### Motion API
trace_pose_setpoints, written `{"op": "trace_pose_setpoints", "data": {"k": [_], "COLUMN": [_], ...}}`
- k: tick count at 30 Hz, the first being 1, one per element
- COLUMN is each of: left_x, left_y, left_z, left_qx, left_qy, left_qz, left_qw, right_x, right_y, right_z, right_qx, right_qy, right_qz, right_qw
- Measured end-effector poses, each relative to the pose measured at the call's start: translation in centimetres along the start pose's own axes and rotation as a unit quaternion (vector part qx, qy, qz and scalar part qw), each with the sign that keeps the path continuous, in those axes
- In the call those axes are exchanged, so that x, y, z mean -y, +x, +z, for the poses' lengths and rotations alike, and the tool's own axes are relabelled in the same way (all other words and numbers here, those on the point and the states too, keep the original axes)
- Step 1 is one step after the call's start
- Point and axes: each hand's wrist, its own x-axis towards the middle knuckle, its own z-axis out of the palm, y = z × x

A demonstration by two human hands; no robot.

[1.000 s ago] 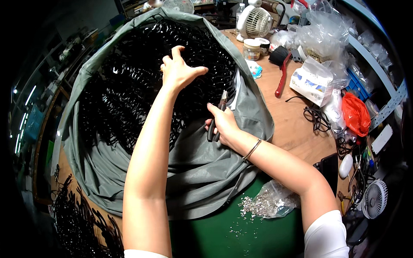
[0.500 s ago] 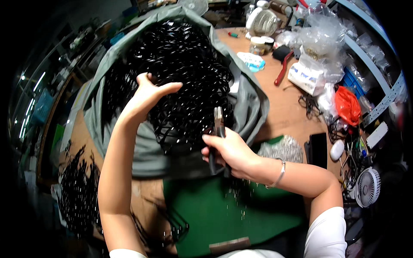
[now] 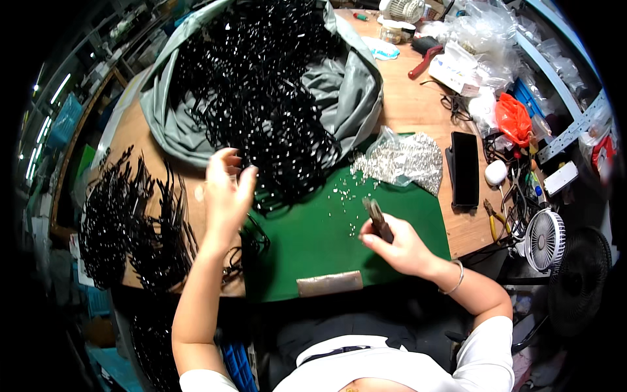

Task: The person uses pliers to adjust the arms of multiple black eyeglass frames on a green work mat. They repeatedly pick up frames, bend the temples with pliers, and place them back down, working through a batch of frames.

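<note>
My right hand (image 3: 408, 248) grips a pair of dark-handled pliers (image 3: 380, 226), jaws pointing up and away, above the green mat (image 3: 307, 251). Beside the cord pile is my left hand (image 3: 225, 199), thumb and fingers apart, with nothing seen in it. A large tangle of shiny black cords (image 3: 261, 91) fills the grey-green sack (image 3: 356, 91) and spills onto the mat's far edge. Small silver metal bits (image 3: 405, 157) lie heaped on and around clear plastic at the mat's far right, some scattered toward the pliers.
Bundles of black cords (image 3: 108, 228) hang over the table's left edge. To the right lie a black phone (image 3: 465, 170), yellow-handled pliers (image 3: 498, 219), a white fan (image 3: 545, 238) and tangled cables. Farther back are a red-handled tool (image 3: 424, 63), plastic bags and a red bag (image 3: 513, 119).
Both hands have drawn back from the sack toward me, the pliers still in the right. Black cords now spill from the sack's near side onto the mat. The view has tilted down.
</note>
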Motion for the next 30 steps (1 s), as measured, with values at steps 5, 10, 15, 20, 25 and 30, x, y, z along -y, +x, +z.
{"op": "trace_pose_setpoints", "data": {"k": [5, 10, 15, 20, 25, 30], "left_x": [-0.5, 1.3, -3.1, -7.5, -12.1, -11.1], "left_y": [-4.3, -3.4, 1.1, -2.2, -9.7, -17.2], "left_z": [4.4, 3.6, 2.3, -2.0, -3.5, -3.0], "left_qx": [0.047, 0.17, 0.228, 0.204, 0.117, 0.17], "left_qy": [0.388, 0.312, -0.307, -0.651, -0.626, -0.575], "left_qz": [0.171, 0.14, -0.006, -0.182, -0.276, -0.239], "left_qw": [0.904, 0.924, 0.924, 0.708, 0.72, 0.764], "right_x": [-1.7, -3.6, -2.6, -1.5, -2.3, -1.4], "right_y": [-2.1, -3.2, -3.0, -1.9, 1.8, 0.6], "right_z": [2.2, 1.0, 1.0, -0.6, -2.0, -0.1], "right_qx": [0.006, 0.048, 0.075, 0.116, 0.058, 0.124], "right_qy": [-0.158, -0.127, -0.169, -0.308, -0.426, -0.541], "right_qz": [-0.161, -0.215, -0.206, -0.202, -0.186, -0.186], "right_qw": [0.974, 0.967, 0.961, 0.922, 0.883, 0.811]}}
